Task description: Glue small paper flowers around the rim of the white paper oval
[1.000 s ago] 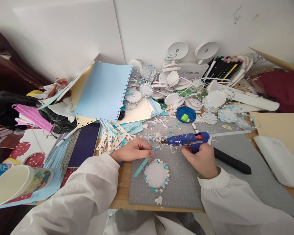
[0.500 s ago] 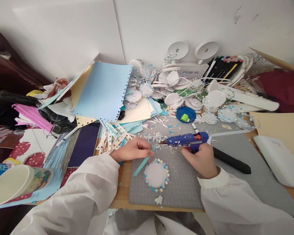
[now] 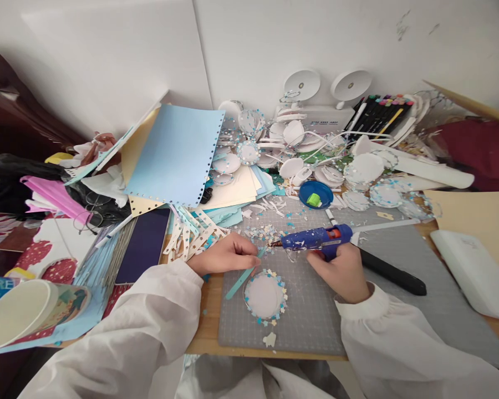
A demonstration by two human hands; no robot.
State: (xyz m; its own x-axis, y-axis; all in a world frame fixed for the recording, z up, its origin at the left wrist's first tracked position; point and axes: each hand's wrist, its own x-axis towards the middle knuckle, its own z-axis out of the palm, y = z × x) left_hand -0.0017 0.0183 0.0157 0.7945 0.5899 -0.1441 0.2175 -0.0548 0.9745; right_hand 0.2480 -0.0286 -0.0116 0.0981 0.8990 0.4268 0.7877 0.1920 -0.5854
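My right hand (image 3: 341, 272) is wrapped round the handle of a blue hot glue gun (image 3: 310, 239), whose nozzle points left over a heap of small paper stars (image 3: 264, 233). Opposite it, my left hand (image 3: 228, 254) is closed on a teal paper strip (image 3: 239, 284) that slants down across the grey cutting mat (image 3: 307, 327). Below the strip lies a white paper disc (image 3: 264, 296) ringed with blue, white and cream stars. A small cream paper cutout (image 3: 270, 339) sits just under the disc.
Behind the mat are piled white discs with star-edged rings (image 3: 361, 169). A blue lid (image 3: 316, 195) holds a green piece. At left stand a blue punched sheet (image 3: 177, 155) and a paper cup (image 3: 20, 313). A black-handled tool (image 3: 393, 271) and a white case (image 3: 474, 274) lie at right.
The glue gun has shifted very slightly left and down in my right hand. The teal strip's lower end has moved slightly left. All else looks the same.
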